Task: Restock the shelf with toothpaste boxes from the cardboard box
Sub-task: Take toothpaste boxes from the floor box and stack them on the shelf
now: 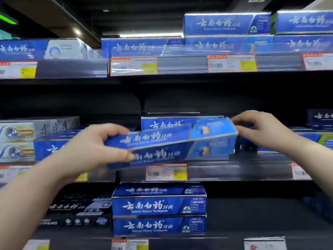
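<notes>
Fingers [115, 129] of the left hand [93, 147] curl over the top of a blue toothpaste box [171, 141] at its left end, the thumb pressed on its front face. The right hand [261, 130] meets the right end, its fingers bent, with the tips and thumb closed on that corner. The box hangs lengthwise between both hands, right end slightly higher, just in front of the middle shelf [234, 170]. Motion blur hides whether it is one box or two stacked.

Behind it another blue box [167, 123] stands on that shelf. To the left lie silver boxes [18, 132], and more blue ones show at the far right. Price tags [166, 172] sit in the clear rail along the shelf edge.

The top shelf [180, 64] carries blue boxes in rows, two layers high at the right. On the bottom shelf [252, 213] stands a blue stack [158, 206], with black boxes [77, 212] just beside it on the left.

Shelving and back wall are dark. Overhead is a dark ceiling with a small lamp [77, 31] and a green light [7, 19] at the far left.
</notes>
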The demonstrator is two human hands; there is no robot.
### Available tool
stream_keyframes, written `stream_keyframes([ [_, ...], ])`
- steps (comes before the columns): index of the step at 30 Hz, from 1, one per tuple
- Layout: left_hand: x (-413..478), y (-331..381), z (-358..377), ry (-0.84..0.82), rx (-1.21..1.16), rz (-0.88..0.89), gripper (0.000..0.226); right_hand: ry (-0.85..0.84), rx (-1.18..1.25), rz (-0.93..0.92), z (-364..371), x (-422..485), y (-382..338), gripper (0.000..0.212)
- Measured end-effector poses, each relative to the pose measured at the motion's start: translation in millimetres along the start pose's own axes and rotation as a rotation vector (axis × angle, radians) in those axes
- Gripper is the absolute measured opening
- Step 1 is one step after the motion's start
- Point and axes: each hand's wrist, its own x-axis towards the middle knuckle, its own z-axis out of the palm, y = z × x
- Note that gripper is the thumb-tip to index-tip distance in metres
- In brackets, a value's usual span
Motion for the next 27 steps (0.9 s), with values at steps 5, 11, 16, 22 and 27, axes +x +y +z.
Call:
stream_keyframes([
  [5, 50.8, 31.1, -3.7, -0.044, 0.002, 0.033, 0.049, -0.019, -0.069, 0.017, -5.3, -12.0, 12.6, 0.02],
  [11, 88.7, 32.3, 4.8, -0.129, 0.111, -0.053, 0.047, -0.034, -0.074, 0.044, -11.5, -20.3, 20.8, 0.018],
  [16, 97.8, 21.1, 14.4, -0.132, 0.075, -0.099, 0.049, -0.051, -0.105, 0.036, -11.0, -24.5, 27.7, 0.022],
  [22, 93.3, 15.4, 21.0, 0.045, 0.31, 0.034, 0.041, -0.086, -0.101, 0.041, -1.5, -24.5, 30.2, 0.024],
  [27, 92.6, 7.0, 26.8, 0.183, 0.482, 0.146, 0.047, -0.135, -0.024, 0.034, 4.1, -21.7, 14.4, 0.032],
])
